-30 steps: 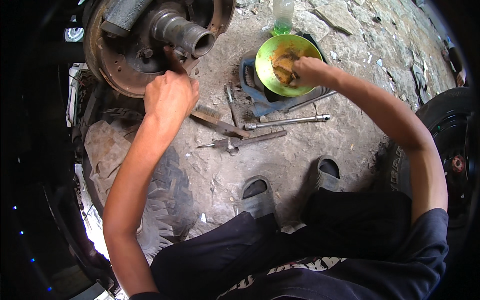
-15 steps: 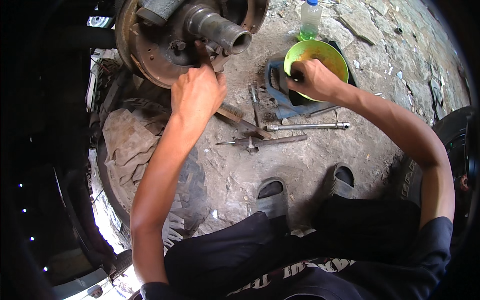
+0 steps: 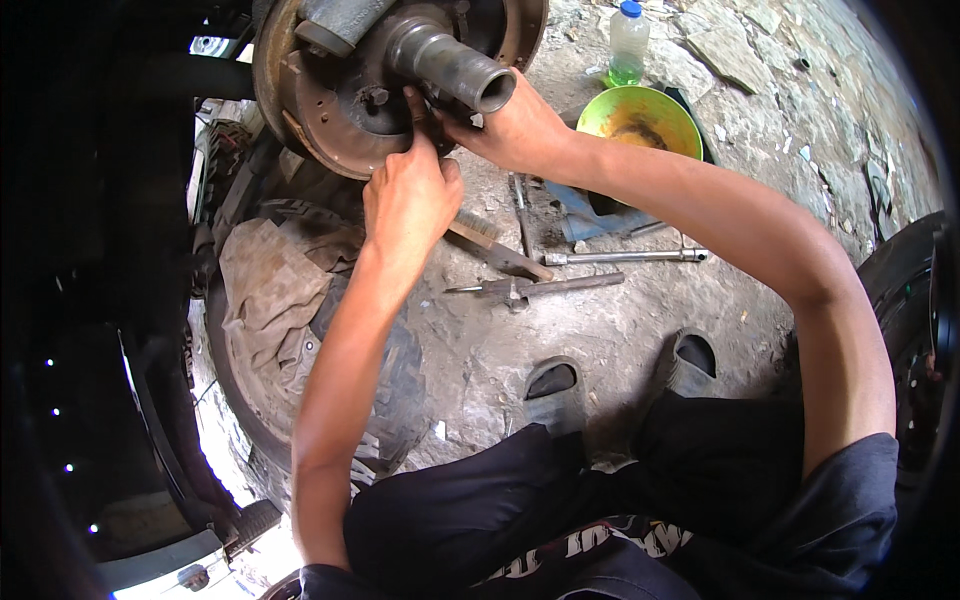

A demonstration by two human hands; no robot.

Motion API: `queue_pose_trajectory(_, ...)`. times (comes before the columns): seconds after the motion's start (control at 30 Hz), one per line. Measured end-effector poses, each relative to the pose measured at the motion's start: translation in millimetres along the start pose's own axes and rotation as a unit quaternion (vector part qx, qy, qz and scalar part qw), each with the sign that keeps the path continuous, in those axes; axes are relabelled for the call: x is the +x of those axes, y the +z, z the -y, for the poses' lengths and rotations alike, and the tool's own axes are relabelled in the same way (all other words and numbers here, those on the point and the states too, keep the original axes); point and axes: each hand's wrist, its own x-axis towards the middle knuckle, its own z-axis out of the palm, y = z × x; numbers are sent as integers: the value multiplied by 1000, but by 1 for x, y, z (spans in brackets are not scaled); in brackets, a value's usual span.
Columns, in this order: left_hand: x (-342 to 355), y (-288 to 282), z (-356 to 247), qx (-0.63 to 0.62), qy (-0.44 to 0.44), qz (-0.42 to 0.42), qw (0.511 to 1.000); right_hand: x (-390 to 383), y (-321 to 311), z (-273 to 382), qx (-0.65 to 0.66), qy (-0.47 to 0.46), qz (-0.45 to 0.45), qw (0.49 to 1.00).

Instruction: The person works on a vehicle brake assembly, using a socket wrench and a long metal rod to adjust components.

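Note:
A rusty brake backing plate (image 3: pixel 335 125) with a hollow steel axle tube (image 3: pixel 455 70) sticking out of it stands at the top. My left hand (image 3: pixel 410 195) is just below the tube, its index finger stretched up against the plate and its other fingers folded out of sight. From the right, my right hand (image 3: pixel 520 130) reaches in under the tube. Its fingers are bent close to the left fingertip, and what they grip there is too hidden to name. Beyond my right forearm sits a lime-green bowl (image 3: pixel 688 125) with brown residue inside.
A wire brush (image 3: pixel 480 232), a hammer (image 3: pixel 570 284) and a long steel bar wrench (image 3: pixel 630 257) lie on the rough ground. Behind the bowl stands a bottle (image 3: pixel 627 50) of green liquid. A cloth (image 3: pixel 265 285) covers part of a tire at left; another tire (image 3: pixel 895 275) is at right.
My right hand has left the bowl and moved left to the axle tube. My left hand keeps its place under the tube, while the whole view has shifted slightly.

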Motion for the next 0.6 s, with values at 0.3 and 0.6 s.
queue_pose_trajectory(0.3,-4,-2,1,-13,7,-11,1000,3,7,-8,-18,-24,-9,1000)
queue_pose_trajectory(0.6,-4,-3,0,-34,-14,-6,999,3,9,-12,-24,-30,-21,999)
